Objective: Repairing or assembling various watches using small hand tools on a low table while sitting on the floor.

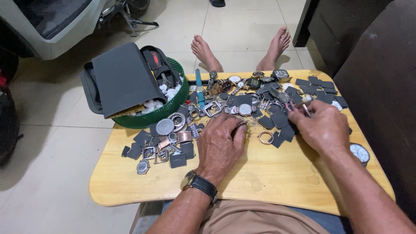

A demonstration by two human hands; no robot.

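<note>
My left hand (221, 141) rests palm down on the wooden lap table (268, 177), fingers curled over small watch parts near its middle; what lies under the fingertips is hidden. A wristwatch (197, 184) is on that wrist. My right hand (323, 128) pinches a thin tool with a pale handle (306, 104) above dark square pads (281, 123). A copper-coloured ring (265, 138) lies between the two hands.
Watches, cases and straps (236, 93) are strewn across the far half of the table. A green basket (162, 112) holding a dark grey pouch (123, 78) and cotton sits at the left corner. A loose watch dial (359, 152) lies at the right edge. Bare feet (206, 52) rest beyond.
</note>
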